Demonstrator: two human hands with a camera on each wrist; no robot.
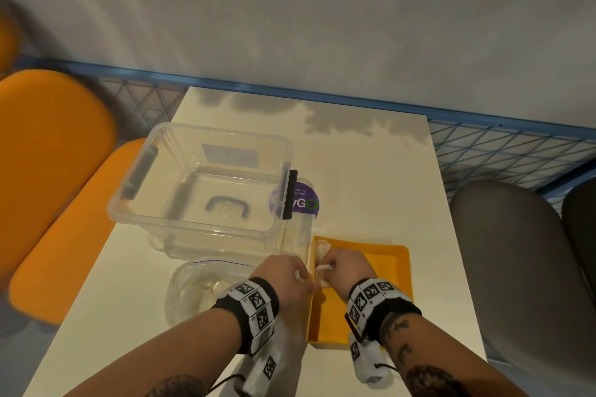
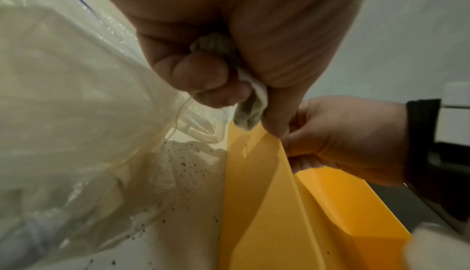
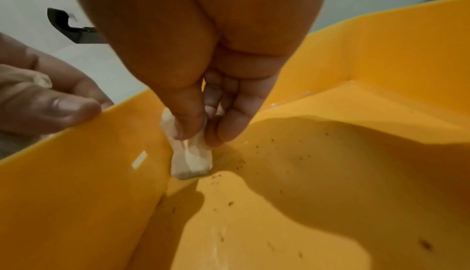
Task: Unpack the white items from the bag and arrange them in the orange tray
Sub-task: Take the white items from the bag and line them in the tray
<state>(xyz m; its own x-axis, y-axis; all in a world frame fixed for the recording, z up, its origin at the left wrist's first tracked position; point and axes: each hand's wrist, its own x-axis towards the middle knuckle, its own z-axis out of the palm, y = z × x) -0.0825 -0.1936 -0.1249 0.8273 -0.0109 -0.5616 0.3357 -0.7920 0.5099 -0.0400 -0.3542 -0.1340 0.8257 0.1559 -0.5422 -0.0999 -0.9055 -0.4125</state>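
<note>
The orange tray lies on the table at the right. My right hand pinches a small white wrapped item and holds it upright against the tray's left wall, its lower end touching the floor. My left hand hovers just outside that wall and grips a crumpled white item between thumb and fingers. Another white item sits in the tray's far left corner. The clear zip bag lies left of my left hand, with pale contents inside.
A large clear plastic bin stands behind the bag, with a purple-labelled lid beneath it. Orange seats lie left of the white table, a grey seat to the right. Dark specks dot the tray floor.
</note>
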